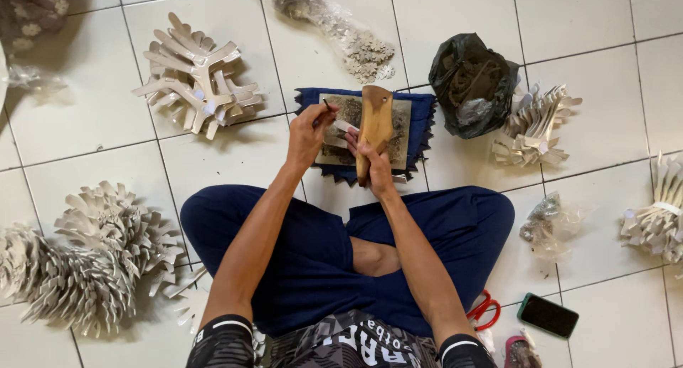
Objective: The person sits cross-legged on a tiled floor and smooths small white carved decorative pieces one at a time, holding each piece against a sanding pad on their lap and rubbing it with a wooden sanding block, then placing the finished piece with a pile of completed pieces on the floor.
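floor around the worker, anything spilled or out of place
Nothing looks spilled or damaged. The cut-out stacks sit in separate piles on the tiled floor. The red scissors lie half tucked under the right leg, and the phone lies loose on the tiles beside them.

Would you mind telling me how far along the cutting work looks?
Done: stacks of cut pale shapes lie around. In hand: the right hand grips a wooden mallet, the left hand a small punch over the work pad. What is left cannot be told.
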